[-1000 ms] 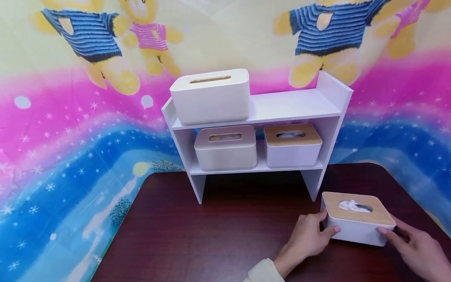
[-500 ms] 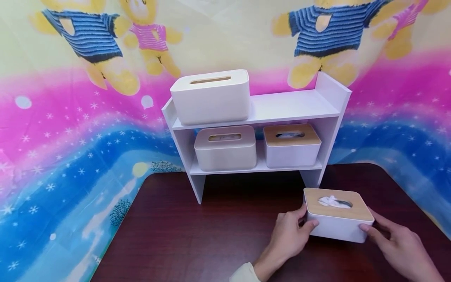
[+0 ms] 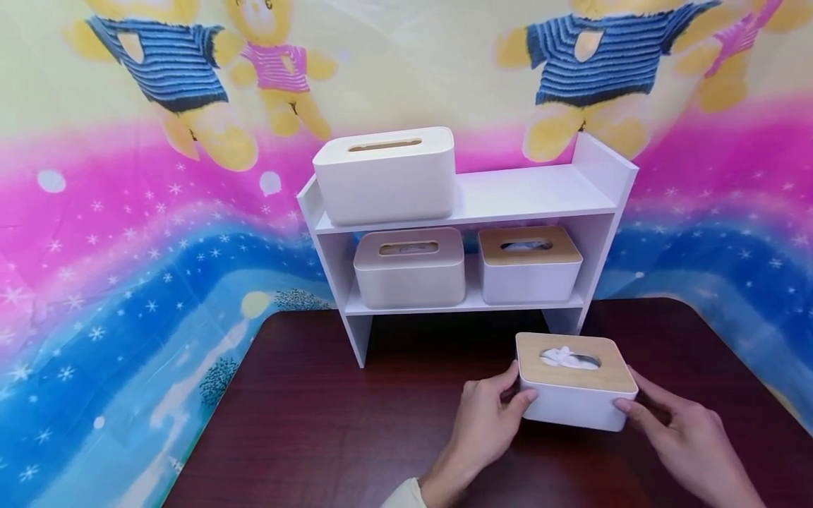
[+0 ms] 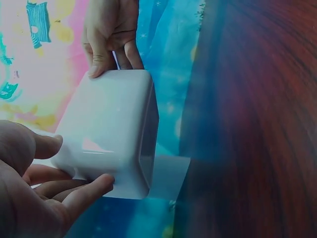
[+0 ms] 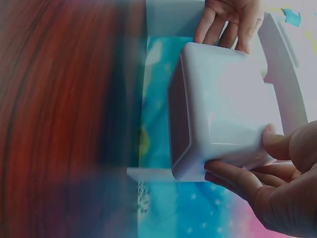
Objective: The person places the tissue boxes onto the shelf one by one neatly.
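Note:
A white tissue box [image 3: 574,408] with a light wooden lid is held in the air over the dark table, in front of the shelf. White tissue shows in its oval slot. My left hand [image 3: 485,416] grips its left end, thumb on the front face and fingers round the side. At the opposite end my right hand [image 3: 689,430] grips it in the same way. Both wrist views show the box's smooth white wall [image 4: 109,119] between the two hands, and the right wrist view shows its underside edge [image 5: 181,109] above the tabletop.
Behind stands a white two-tier shelf [image 3: 533,190]. On its upper board, at the left, is a large cream tissue box [image 3: 387,187]. The lower board bears a beige tissue box [image 3: 409,282] and a white one with a wooden lid [image 3: 530,282]. A patterned cloth [image 3: 483,63] hangs behind.
Both hands have carried the wooden-lidded tissue box leftward across the front of the shelf, from the table's right side. The boxes on the shelf stay where they were.

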The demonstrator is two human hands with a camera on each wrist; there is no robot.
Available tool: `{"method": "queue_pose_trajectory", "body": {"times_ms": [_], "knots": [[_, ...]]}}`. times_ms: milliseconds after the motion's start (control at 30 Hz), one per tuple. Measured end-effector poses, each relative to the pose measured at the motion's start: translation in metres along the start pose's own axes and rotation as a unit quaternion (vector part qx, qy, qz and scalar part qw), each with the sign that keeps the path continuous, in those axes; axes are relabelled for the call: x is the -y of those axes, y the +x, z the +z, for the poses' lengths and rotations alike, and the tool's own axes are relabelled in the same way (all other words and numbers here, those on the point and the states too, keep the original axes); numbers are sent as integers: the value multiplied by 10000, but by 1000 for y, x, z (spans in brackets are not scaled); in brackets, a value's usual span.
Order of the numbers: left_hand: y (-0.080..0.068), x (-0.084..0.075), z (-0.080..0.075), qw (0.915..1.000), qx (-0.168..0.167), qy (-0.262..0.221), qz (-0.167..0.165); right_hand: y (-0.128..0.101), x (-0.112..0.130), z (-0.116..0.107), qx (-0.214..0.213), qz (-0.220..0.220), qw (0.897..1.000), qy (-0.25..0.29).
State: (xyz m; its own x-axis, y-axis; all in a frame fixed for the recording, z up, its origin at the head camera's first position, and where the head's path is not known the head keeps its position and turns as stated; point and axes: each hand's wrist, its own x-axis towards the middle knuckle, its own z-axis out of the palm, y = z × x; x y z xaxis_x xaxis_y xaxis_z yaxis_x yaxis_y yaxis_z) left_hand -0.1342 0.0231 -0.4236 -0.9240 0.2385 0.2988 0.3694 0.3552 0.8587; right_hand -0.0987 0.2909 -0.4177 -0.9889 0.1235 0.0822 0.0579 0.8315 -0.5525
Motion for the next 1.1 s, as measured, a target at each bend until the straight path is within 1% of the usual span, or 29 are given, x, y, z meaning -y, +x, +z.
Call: {"method": "queue_pose_trajectory", "body": {"times_ms": [200, 333, 467, 533, 733, 867, 967, 1100], "knots": [[-3, -1, -18, 9996, -172, -202, -119, -6, 16, 4, -570, -486, 9971, 148], [-4, -2, -28, 9989, -387, -248, -17, -7, 31, 6, -802, -702, 9940, 237], [-6, -5, -40, 9980, -540, -316, 28, -7, 44, 7, -1183, -1002, 9871, 399], [-6, -7, -46, 9975, -606, -363, 43, -7, 50, 7, -1301, -1095, 9843, 478], [-5, -15, -60, 9960, -763, -433, 191, -4, 66, 1, -1477, -1245, 9795, 581], [-3, -23, -70, 9958, -777, -375, 309, -3, 75, -6, -1680, -1520, 9715, 693], [0, -32, -78, 9963, -741, -256, 343, -1, 82, -14, -1716, -1641, 9689, 699], [6, -47, -90, 9973, -651, -120, 320, 2, 93, -29, -1673, -1724, 9684, 668]]}}
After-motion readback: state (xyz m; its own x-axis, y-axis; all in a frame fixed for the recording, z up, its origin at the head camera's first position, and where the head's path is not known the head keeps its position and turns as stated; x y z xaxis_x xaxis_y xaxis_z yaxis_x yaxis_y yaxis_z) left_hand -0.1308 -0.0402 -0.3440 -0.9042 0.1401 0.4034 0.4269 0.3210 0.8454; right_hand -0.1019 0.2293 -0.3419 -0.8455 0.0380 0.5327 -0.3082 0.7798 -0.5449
